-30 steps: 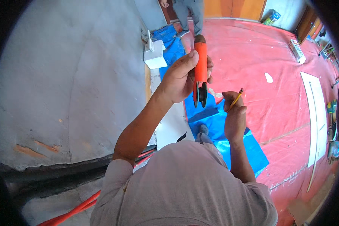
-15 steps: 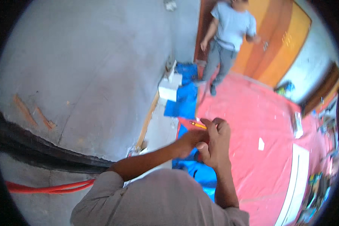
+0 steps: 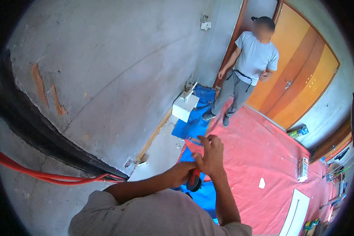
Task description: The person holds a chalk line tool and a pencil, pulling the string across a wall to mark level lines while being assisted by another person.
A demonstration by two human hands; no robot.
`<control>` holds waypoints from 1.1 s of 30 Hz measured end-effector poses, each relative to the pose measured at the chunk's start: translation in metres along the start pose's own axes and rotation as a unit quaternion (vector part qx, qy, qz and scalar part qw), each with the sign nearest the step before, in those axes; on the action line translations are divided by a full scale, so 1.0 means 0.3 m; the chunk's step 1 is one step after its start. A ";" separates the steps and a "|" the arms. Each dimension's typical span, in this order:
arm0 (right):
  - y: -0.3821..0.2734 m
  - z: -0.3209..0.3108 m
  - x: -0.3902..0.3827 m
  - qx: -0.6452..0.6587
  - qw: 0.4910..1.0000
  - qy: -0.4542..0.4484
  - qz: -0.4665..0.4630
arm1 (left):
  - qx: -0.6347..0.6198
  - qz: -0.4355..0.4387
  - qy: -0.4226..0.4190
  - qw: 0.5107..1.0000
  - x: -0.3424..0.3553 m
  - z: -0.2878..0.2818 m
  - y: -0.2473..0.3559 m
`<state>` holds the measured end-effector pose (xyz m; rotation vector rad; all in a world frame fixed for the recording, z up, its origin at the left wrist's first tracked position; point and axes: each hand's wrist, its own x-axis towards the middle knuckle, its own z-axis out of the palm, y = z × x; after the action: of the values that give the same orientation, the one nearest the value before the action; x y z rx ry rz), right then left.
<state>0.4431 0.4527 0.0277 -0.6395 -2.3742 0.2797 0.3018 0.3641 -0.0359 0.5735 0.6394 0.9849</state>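
My left hand [image 3: 181, 174] is closed round a red-and-black tool [image 3: 194, 181] with a rounded black end; the fingers hide part of it, so its kind is unclear. Just to the right and slightly farther off is my right hand [image 3: 212, 155], its fingers bent and its thumb pointing towards the left hand. A thin brownish stick, like a pencil [image 3: 194, 140], shows at the right fingertips, mostly hidden. Both hands are in the air over blue sheeting [image 3: 205, 194] and a red floor covering [image 3: 244, 157].
A co-worker [image 3: 255, 59] stands ahead by an orange door [image 3: 289, 67]. A white box [image 3: 185, 107] sits by the grey wall [image 3: 118, 59]. Red hoses [image 3: 59, 179] run along the left. A long white panel [image 3: 295, 212] and a small carton [image 3: 303, 169] lie to the right.
The view has shifted and steadied. My hands sit lower and farther left in it, and the red-and-black tool shows more plainly. The yellow stick at the right hand is less visible.
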 end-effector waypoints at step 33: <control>-0.214 0.018 -0.098 0.159 0.977 -0.067 -0.128 | 0.359 0.473 0.125 0.795 -0.021 -0.012 -0.094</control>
<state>0.4352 0.3825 0.0304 -0.1663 -2.4313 0.5889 0.3126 0.3469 -0.0565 1.5553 1.0002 1.7861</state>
